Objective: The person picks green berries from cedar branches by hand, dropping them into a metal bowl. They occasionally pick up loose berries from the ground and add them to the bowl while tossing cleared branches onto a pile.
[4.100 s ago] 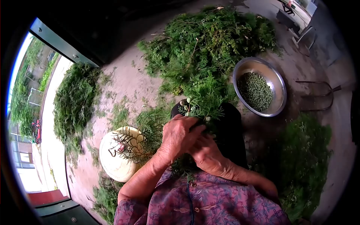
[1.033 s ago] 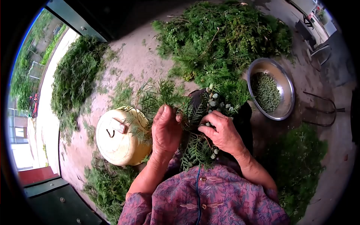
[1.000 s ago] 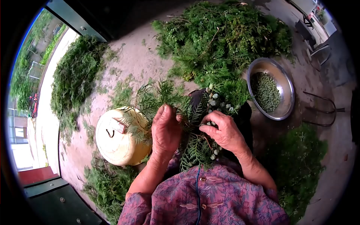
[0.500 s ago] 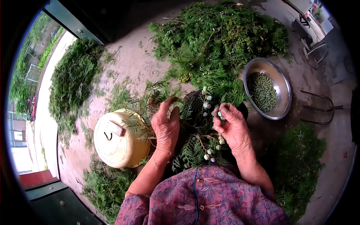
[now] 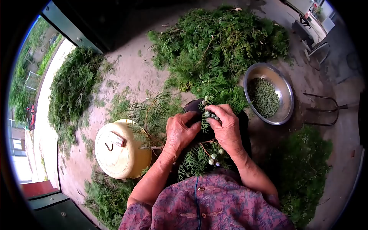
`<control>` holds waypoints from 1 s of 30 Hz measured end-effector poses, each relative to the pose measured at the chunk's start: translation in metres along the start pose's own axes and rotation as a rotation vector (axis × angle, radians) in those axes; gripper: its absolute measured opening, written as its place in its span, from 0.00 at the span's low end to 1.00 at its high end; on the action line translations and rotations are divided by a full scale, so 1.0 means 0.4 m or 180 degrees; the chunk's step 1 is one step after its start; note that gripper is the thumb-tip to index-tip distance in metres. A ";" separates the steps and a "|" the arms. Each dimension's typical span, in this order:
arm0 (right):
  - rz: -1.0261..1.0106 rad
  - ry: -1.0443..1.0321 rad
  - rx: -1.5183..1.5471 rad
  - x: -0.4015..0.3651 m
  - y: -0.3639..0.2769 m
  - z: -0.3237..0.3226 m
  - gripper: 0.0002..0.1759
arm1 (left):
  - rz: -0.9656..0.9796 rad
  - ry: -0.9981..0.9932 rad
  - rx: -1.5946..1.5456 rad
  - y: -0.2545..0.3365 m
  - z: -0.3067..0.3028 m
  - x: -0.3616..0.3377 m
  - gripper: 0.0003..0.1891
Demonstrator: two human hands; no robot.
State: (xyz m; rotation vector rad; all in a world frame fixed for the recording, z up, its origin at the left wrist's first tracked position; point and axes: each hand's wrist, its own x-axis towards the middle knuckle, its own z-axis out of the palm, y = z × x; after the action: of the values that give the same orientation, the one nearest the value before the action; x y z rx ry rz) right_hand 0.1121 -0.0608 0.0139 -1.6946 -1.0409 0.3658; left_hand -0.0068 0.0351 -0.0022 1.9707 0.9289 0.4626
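Note:
An evergreen branch [image 5: 191,161] with scaly, fern-like leaves and round pale green cones [image 5: 212,159] lies across my lap. My left hand [image 5: 180,132] is closed, thumb and forefinger drawn together on the branch; the exact grip is partly hidden. Its cut woody stem shows left of the wrist. My right hand [image 5: 226,128] pinches small green cones [image 5: 209,115] beside the left fingertips, some of them showing between thumb and fingers. To the right, a steel bowl [image 5: 289,103] contains many loose green cones [image 5: 264,97].
A pale yellow upturned tub [image 5: 126,157] with a small box [image 5: 116,138] on it stands at my left. Heaps of cut greenery [image 5: 222,46] lie ahead, at left [image 5: 73,88] and at lower right [image 5: 303,172]. A metal fork [image 5: 329,111] rests beyond the bowl.
My left hand has moved right and its fingers have closed, meeting the right hand. My right hand has shifted slightly left, still with cones. The view has tilted a little.

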 end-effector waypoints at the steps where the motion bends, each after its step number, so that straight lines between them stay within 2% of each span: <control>1: -0.0102 -0.0015 -0.0068 0.002 0.005 0.002 0.16 | 0.0007 0.0027 -0.0055 0.004 0.002 0.002 0.14; 2: -0.0205 -0.0037 -0.0130 0.007 0.015 0.007 0.16 | 0.0351 0.0122 0.0234 0.004 0.004 0.003 0.12; 5: -0.0205 -0.0121 -0.0202 0.020 0.021 0.012 0.15 | 0.0718 0.0127 0.0615 0.003 0.013 0.014 0.09; 7: -0.0160 -0.0145 -0.0272 0.025 0.025 0.010 0.14 | 0.0708 0.0194 0.0531 0.000 0.022 0.015 0.07; 8: -0.0434 -0.0002 -0.0362 0.025 0.039 0.012 0.12 | 0.0685 0.0213 0.0462 -0.004 0.027 0.016 0.07; 11: 0.0759 -0.0377 0.0535 0.016 0.046 0.000 0.10 | 0.0706 0.0277 0.0439 -0.018 0.037 0.013 0.07; 12: 0.1790 -0.0379 0.1736 0.013 0.052 0.002 0.08 | 0.0729 0.0292 0.0462 -0.020 0.039 0.011 0.07; 15: 0.2094 -0.0566 0.3004 0.007 0.069 -0.018 0.07 | 0.0899 0.0297 0.0442 -0.021 0.044 0.003 0.08; 16: 0.2055 -0.0514 0.3703 0.006 0.060 -0.025 0.07 | 0.0704 0.0178 0.0758 -0.029 0.041 0.000 0.08; 19: 0.1994 -0.0568 0.3965 0.021 0.012 -0.061 0.08 | 0.0527 0.0146 0.0031 -0.032 0.032 0.000 0.09; 23: 0.1913 -0.0516 0.4340 0.024 0.043 -0.054 0.06 | -0.1006 -0.0594 -0.2038 0.002 -0.003 -0.010 0.11; 24: 0.1971 -0.0522 0.4349 0.021 0.043 -0.051 0.06 | -0.1201 -0.0660 -0.2298 -0.014 -0.007 -0.012 0.11; 29: 0.2004 -0.0611 0.4172 0.019 0.058 -0.031 0.05 | -0.1204 -0.0505 -0.2538 -0.009 -0.009 -0.016 0.10; 30: 0.1972 -0.0798 0.3948 0.021 0.063 -0.029 0.06 | -0.1209 -0.0492 -0.2532 -0.009 -0.009 -0.016 0.09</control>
State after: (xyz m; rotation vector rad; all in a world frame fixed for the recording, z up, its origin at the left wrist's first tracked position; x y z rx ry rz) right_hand 0.1364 -0.0628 -0.0017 -0.7640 -0.2300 1.3254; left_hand -0.0149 0.0333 -0.0031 1.0673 0.8222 0.3726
